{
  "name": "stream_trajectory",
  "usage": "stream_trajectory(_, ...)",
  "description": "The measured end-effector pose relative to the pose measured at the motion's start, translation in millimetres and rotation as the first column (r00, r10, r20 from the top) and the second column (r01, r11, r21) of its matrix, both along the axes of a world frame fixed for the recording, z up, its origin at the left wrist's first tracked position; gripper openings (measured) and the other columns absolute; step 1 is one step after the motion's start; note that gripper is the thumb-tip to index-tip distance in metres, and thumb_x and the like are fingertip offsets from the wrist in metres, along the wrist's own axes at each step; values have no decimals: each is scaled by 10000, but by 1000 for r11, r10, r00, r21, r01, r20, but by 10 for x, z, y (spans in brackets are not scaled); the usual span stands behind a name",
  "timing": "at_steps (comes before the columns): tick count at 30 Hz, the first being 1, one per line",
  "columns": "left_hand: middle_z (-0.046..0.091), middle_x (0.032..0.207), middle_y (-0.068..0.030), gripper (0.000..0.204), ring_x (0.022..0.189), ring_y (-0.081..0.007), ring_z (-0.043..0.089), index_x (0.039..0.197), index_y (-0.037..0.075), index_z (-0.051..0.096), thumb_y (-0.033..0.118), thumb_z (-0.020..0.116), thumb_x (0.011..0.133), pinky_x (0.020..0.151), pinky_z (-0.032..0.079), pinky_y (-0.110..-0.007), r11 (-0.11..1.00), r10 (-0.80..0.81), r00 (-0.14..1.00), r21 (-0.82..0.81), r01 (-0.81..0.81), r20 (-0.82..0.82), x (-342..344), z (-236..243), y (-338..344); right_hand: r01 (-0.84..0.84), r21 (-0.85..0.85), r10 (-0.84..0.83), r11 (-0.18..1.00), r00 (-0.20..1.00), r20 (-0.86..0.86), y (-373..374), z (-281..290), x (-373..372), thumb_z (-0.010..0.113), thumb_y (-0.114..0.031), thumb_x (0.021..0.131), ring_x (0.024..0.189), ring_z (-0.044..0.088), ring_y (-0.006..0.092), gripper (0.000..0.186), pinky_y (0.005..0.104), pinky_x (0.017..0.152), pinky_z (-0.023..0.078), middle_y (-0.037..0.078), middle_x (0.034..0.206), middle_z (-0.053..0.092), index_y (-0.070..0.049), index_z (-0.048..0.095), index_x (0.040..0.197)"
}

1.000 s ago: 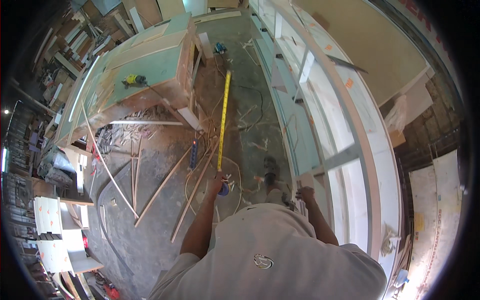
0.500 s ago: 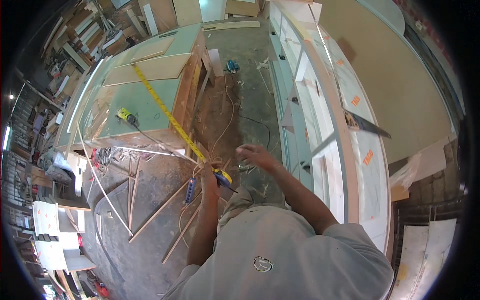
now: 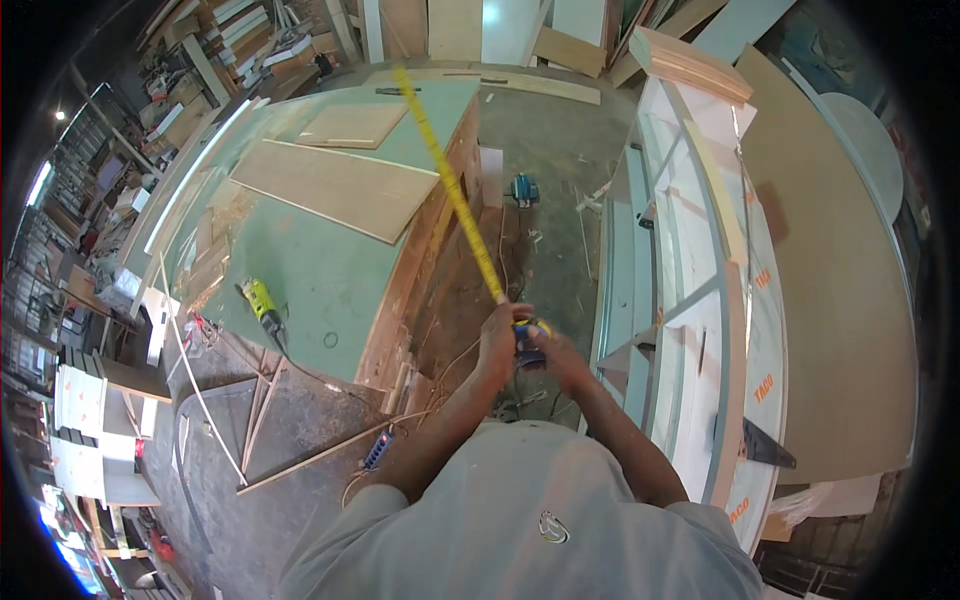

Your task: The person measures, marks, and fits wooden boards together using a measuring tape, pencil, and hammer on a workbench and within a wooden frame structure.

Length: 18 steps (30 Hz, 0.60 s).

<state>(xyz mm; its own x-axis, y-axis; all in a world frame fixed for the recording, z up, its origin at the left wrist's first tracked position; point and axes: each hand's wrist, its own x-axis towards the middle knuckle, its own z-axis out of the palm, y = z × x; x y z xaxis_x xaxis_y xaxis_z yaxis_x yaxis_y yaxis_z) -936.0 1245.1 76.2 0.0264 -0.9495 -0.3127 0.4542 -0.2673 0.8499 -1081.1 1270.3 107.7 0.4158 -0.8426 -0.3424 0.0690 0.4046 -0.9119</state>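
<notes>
Both hands [image 3: 528, 345] on tape measure [image 3: 530, 338]

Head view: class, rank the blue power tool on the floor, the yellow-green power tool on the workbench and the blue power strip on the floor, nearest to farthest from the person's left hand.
1. Blue power tool, floor ahead of the left hand.
2. Blue power strip, floor, lower left; too close to the first to rank firmly.
3. Yellow-green power tool, workbench, far left.

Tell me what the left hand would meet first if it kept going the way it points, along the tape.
Probably the corner edge of the green-topped workbench. The left hand points up and left along the yellow tape blade, which runs over that edge. Depth is unclear, so it might pass above.
</notes>
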Motion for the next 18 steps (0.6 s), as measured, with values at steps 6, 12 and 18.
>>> stream_trajectory(6, 632, 1005, -139, 564, 963, -230, 595, 1027, 33, 743, 439, 353, 1057, 885, 444, -363, 983, -109, 850, -69, 167, 515, -363, 371, -1209, 130, 4, -129, 992, 976, 174, -1138, -326, -545, 565, -509, 957, 898, 634, 129, 619, 278, 745, 533, 68, 1072, 641, -42, 513, 1360)
stream_trajectory(12, 625, 1036, -130, 563, 982, -204, 571, 1042, 39, 742, 466, 375, 1051, 886, 438, -349, 960, -207, 781, -31, 278, 589, -485, -60, -2653, -45, 314, -82, 948, 922, 378, -2421, -734, -959, 553, -405, 987, 991, 663, 237, 545, 383, 841, 564, 139, 1131, 638, -44, 467, 1386)
stream_trajectory(18, 650, 1049, -79, 581, 983, -179, 574, 1089, 42, 720, 509, 376, 1047, 929, 435, -333, 970, -227, 871, 22, 241, 435, -590, -144, -4260, -287, 270, 179, 919, 915, 363, -4327, -449, -1277, 595, -352, 968, 992, 645, 233, 542, 373, 815, 564, 137, 1106, 630, -43, 459, 1393)
